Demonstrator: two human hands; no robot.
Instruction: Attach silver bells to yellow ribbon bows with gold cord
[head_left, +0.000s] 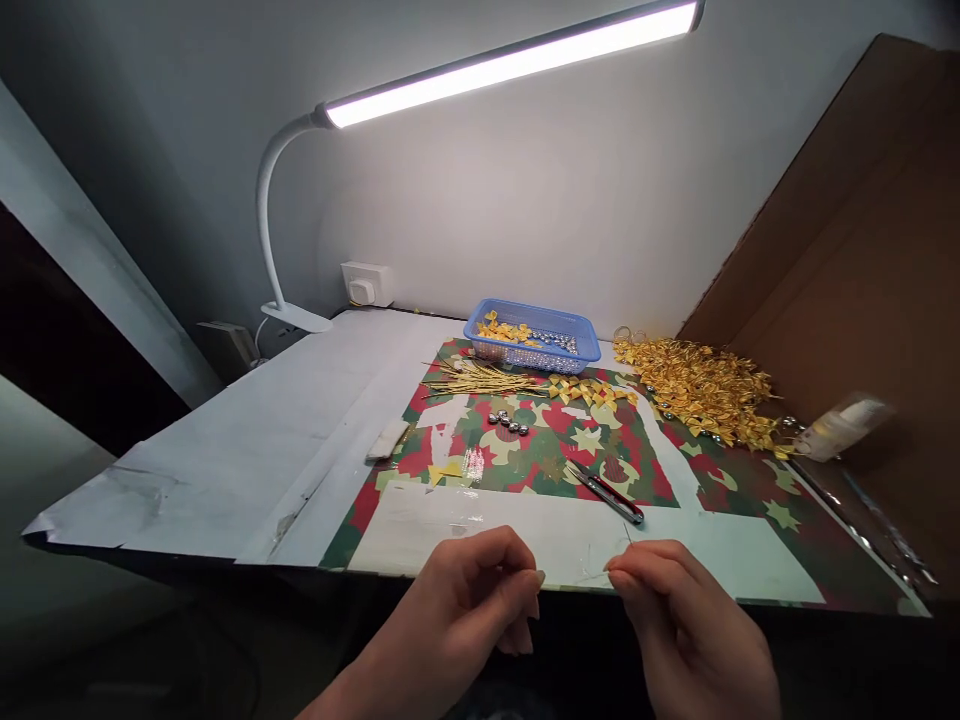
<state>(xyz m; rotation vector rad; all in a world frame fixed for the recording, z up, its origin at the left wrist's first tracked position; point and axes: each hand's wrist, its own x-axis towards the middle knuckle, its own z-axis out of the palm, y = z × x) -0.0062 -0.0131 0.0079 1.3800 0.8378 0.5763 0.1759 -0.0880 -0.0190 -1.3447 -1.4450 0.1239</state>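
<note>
My left hand (480,590) is at the table's front edge, thumb and forefinger pinched together. What it pinches, if anything, is too fine to make out. Across a small gap, my right hand (679,610) is closed in a pinch on a thin thread (596,577), whose fine strands show faintly against the white paper. Just beyond the right fingertips lie thread snips (604,491) with red and silver handles. Farther back are several silver bells (508,423), a bundle of gold twist ties (480,378) and a row of gold bows (592,391).
A blue basket (480,325) holds gold bows and silver beads. To its right spreads a large heap of gold bows (697,385), beside a clear bottle (840,428) and a cardboard panel (847,250). A lit lamp (517,65) hangs above. A whitish block (388,440) lies left.
</note>
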